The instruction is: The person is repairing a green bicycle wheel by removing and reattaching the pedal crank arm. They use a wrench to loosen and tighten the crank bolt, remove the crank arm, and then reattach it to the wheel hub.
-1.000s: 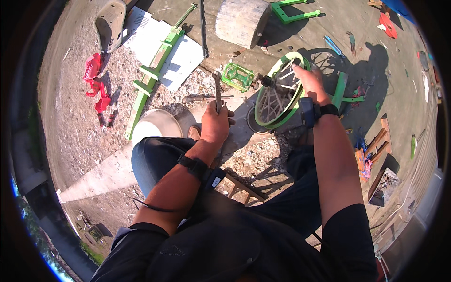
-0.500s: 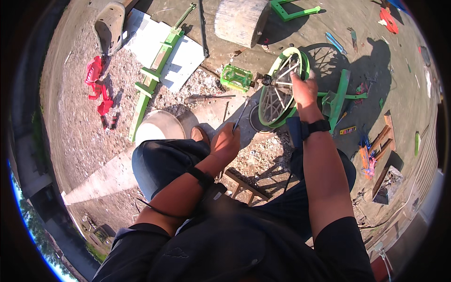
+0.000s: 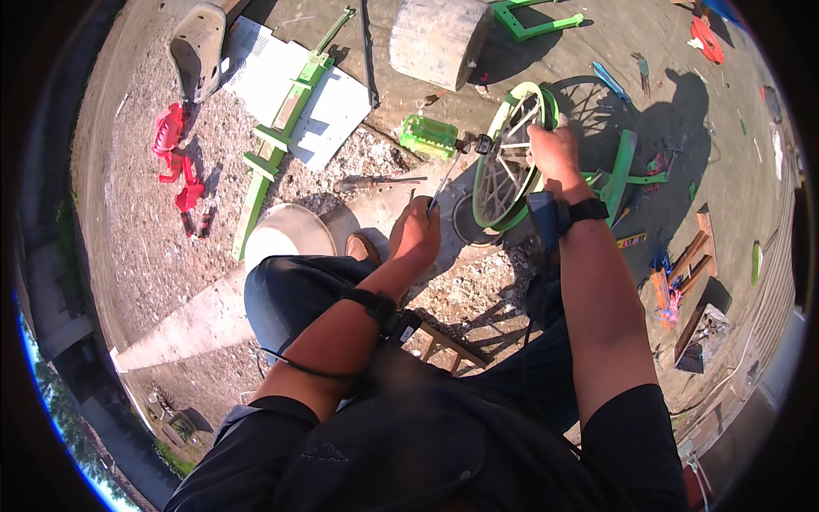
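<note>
My right hand [image 3: 554, 156] is closed on the rim and spokes of a small wheel [image 3: 503, 168] with a pale green tyre, held tilted. From the wheel's hub a black crank [image 3: 479, 143] sticks out to the left, with a translucent green pedal [image 3: 428, 135] on its end. In my left hand [image 3: 415, 232] is a slim metal hand tool [image 3: 441, 183], whose kind I cannot make out. Its shaft points up toward the joint between pedal and crank; whether the tip touches is unclear. Below the wheel sits a dark round ring [image 3: 467, 232].
A long green metal frame [image 3: 269, 154] lies over a white board [image 3: 328, 124] to the left. Beyond are a log block [image 3: 435, 38] and a green bracket [image 3: 537, 26]. A screwdriver [image 3: 380, 182] lies near the pedal. Green frame parts [image 3: 616, 179] lie right of the wheel.
The tool's tip has moved up from below the pedal to beside its joint with the crank. The pedal has tipped slightly. My right hand has shifted a little on the wheel.
</note>
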A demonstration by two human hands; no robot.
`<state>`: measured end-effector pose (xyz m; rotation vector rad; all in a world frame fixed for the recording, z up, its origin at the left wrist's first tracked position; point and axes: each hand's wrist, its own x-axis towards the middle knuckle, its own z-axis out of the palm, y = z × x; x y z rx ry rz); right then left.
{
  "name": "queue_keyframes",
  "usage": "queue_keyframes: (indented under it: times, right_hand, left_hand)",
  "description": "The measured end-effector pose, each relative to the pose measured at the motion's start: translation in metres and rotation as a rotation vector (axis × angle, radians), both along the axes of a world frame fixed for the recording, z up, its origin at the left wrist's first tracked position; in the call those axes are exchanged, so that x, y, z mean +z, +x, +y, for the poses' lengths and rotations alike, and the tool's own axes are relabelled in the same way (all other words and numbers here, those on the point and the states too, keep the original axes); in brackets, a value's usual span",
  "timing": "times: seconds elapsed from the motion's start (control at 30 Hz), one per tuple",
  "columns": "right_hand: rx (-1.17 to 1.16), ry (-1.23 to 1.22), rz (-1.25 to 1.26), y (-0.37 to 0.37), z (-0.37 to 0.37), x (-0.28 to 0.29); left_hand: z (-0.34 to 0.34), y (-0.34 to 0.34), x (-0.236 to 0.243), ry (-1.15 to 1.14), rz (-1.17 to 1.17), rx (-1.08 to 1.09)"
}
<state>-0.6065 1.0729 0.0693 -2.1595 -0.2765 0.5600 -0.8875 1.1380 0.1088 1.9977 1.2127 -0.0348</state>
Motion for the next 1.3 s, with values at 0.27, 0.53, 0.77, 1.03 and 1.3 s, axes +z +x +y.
queue_keyframes:
  times: [0.27, 0.53, 0.77, 1.03, 1.3]
  right_hand:
    - [-0.024, 0.061, 0.024, 0.0, -0.001, 0.011]
    - [-0.02, 0.085, -0.003, -0.009, 0.005, 0.012]
    - [-0.02, 0.103, 0.027, -0.009, 0.004, 0.013]
    - [-0.059, 0.128, 0.153, -0.001, 0.007, 0.029]
    - [0.025, 0.026, -0.057, -0.006, 0.015, 0.015]
  left_hand:
    - [0.0, 0.008, 0.001, -0.025, -0.038, 0.009]
    - [-0.003, 0.012, 0.003, 0.003, -0.015, 0.01]
    - [0.007, 0.011, -0.02, 0.108, -0.067, -0.018]
    - [0.014, 0.036, -0.044, 0.123, -0.136, 0.027]
    - [0.008, 0.035, -0.016, -0.031, -0.016, -0.009]
